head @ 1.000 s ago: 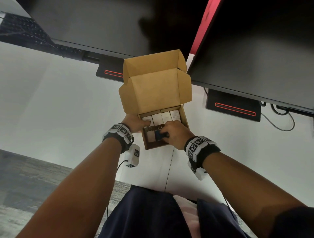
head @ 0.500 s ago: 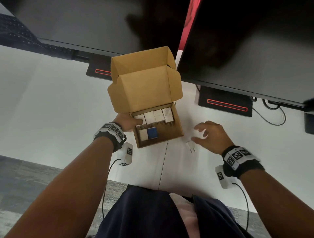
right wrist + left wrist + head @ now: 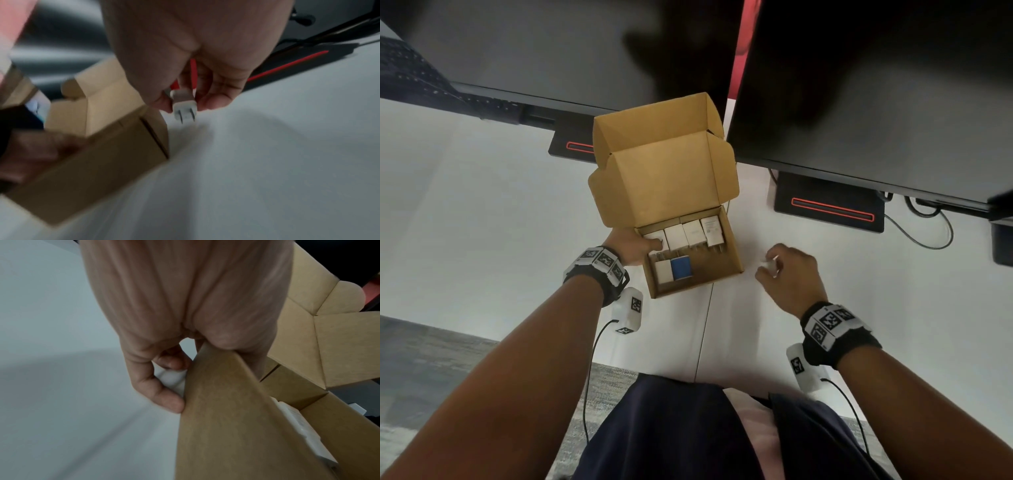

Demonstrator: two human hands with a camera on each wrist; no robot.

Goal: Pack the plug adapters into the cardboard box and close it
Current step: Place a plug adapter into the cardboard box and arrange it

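Head view: the box [image 3: 693, 263] is seen on the white desk [image 3: 482, 222] with its lid [image 3: 661, 178] standing open at the far side; a far row of four white adapters [image 3: 685, 234] is packed against the back wall, and a near row is begun with one white adapter and a blue adapter [image 3: 681, 268] just beside it; the right part of the near row is bare. The box's left wall is gripped by the left hand [image 3: 633, 245], the thumb laid over the rim inside and the fingers [image 3: 162, 395] curled against the outside. A loose adapter [image 3: 184, 104] is pinched in the right hand [image 3: 789, 275], just right of the box and apart from it; in the right wrist view its white body is clamped between thumb and fingertips with the two flat prongs pointed down, clear of the desk.

The adapter is judged light, rigid and smooth-sided, so a slip is possible under a loose pinch; the body's flat sides are the place to be held, the prongs being left free. The box is judged light and thin-walled, easily shoved or buckled, which is presumably why it is steadied. The lid is best taken at its front flap [image 3: 654, 126] once packing is done; whether more adapters lie out of view cannot be told.
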